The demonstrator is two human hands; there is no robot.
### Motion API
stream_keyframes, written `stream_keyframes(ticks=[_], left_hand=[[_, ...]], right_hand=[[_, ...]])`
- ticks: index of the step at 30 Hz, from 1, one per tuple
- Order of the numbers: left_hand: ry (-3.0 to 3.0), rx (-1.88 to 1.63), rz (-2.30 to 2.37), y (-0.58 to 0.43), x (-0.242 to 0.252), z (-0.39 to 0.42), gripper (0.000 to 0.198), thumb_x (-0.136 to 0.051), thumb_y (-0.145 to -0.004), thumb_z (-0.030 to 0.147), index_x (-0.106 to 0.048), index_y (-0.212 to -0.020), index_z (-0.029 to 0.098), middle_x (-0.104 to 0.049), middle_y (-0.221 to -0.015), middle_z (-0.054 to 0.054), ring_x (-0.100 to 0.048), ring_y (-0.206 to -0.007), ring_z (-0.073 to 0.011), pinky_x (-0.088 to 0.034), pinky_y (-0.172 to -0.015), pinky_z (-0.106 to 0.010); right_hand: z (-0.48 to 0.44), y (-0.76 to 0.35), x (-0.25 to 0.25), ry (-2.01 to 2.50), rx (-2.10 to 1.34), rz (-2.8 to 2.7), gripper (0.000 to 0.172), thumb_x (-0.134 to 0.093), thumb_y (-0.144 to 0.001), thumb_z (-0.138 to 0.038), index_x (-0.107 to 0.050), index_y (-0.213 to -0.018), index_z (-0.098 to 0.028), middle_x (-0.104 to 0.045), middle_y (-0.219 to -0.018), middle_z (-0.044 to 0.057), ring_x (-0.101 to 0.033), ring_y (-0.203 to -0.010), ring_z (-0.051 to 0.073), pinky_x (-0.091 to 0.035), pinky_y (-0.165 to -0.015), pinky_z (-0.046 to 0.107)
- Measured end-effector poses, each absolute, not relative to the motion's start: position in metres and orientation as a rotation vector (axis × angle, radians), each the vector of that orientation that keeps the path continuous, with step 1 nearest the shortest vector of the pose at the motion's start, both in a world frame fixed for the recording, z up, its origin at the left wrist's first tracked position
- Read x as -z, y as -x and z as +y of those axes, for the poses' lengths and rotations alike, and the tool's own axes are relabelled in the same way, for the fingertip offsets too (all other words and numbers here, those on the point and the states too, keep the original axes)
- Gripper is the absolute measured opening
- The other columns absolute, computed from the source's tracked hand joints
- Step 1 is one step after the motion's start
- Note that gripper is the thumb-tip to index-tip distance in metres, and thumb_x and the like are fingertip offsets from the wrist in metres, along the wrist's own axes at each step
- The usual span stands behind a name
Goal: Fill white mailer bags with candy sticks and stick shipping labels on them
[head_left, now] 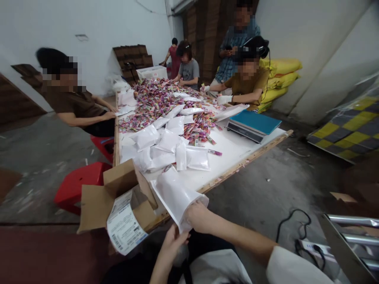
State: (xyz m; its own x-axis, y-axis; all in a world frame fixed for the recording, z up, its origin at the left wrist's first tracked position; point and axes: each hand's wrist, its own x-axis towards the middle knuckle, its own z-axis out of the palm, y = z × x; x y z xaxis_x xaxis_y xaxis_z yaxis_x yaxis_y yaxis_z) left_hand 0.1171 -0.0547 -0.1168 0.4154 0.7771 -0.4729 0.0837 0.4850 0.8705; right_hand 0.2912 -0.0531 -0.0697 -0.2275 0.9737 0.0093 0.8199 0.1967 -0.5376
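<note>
Both hands are clamped on one white pouch (173,193), held up over the near edge of the table (231,152). Right hand (197,216) grips its lower right corner. Left hand (173,241) is closed on the bottom end, just below the right and nearly touching it. Left of the hands: open cardboard box (97,203), label showing. Beyond them: heap of white pouches (166,146), then loose coloured sachets (160,98). Ahead right: blue-topped scale (254,124). Other people work further up the table.

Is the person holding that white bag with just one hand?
No, both the left hand and the right hand grip the white plastic pouch at its near end.
</note>
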Motion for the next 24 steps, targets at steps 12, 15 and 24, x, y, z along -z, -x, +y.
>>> stream_keyframes(ticks=[12, 15, 24], left_hand=[[-0.64, -0.642, 1.074, -0.138, 0.096, -0.035, 0.041, -0.085, -0.058, 0.045, -0.068, -0.078, 0.014, -0.074, -0.071, -0.01, -0.072, -0.075, -0.0294, -0.057, -0.064, -0.037], [-0.62, -0.667, 1.04, -0.136, 0.094, -0.037, 0.042, -0.087, -0.055, 0.042, -0.069, -0.078, 0.012, -0.075, -0.072, -0.012, -0.073, -0.076, -0.0305, -0.058, -0.066, -0.038], [-0.695, -0.697, 1.217, -0.118, 0.096, -0.034, 0.039, -0.078, -0.064, 0.047, -0.068, -0.078, 0.011, -0.075, -0.073, -0.012, -0.073, -0.082, -0.0317, -0.058, -0.071, -0.039]], right_hand=[[-0.075, -0.295, 0.071, 1.437, -0.568, -2.409, 0.024, -0.061, -0.082, -0.011, -0.065, -0.105, -0.017, -0.067, -0.104, 0.009, -0.061, -0.089, 0.019, -0.044, -0.078, 0.027], [-0.074, -0.294, 0.07, 1.402, -0.515, -2.462, 0.012, -0.058, -0.087, -0.014, -0.067, -0.095, -0.017, -0.065, -0.1, 0.008, -0.058, -0.09, 0.019, -0.043, -0.082, 0.028], [-0.127, -0.364, 0.082, 1.546, -1.218, -2.457, 0.015, -0.067, -0.075, -0.007, -0.07, -0.082, -0.02, -0.067, -0.075, -0.002, -0.061, -0.074, 0.013, -0.044, -0.07, 0.02]])
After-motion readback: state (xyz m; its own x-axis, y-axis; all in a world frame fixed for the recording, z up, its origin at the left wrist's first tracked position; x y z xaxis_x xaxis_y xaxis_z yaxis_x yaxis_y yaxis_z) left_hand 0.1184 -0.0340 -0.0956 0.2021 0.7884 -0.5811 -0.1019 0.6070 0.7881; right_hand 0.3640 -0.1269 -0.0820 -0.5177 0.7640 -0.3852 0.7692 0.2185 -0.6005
